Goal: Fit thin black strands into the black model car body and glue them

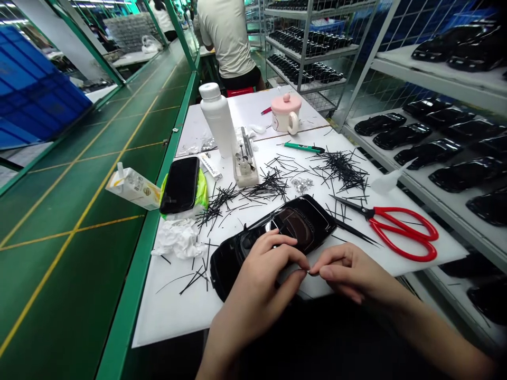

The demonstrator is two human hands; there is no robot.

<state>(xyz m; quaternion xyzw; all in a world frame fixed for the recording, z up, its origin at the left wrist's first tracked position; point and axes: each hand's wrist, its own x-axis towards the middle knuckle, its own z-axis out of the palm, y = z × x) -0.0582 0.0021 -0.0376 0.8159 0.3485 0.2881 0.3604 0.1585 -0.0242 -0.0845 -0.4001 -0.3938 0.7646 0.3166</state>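
Observation:
A glossy black model car (285, 224) lies on the white work surface, partly covered by my left hand (265, 274). The thumb and index finger of that hand are pinched together at the near side of the car. My right hand (356, 272) meets them fingertip to fingertip, also in a pinch. Between the fingertips a tiny light speck shows, too small to name. To the right lie red-handled scissors (404, 227), with black tweezers (356, 232) beside their blades. Thin black strips (344, 169) are scattered beyond the car, near a small pile of silvery bits (301, 184).
A phone (181, 184), a drink carton (132, 187) and crumpled tissue (180, 240) line the left side. Farther back stand a white bottle (217, 119), a lidded mug (285, 113) and a green knife (304, 148). A green conveyor (99, 174) runs left; racks of black model cars (431, 153) stand right. Someone sits ahead.

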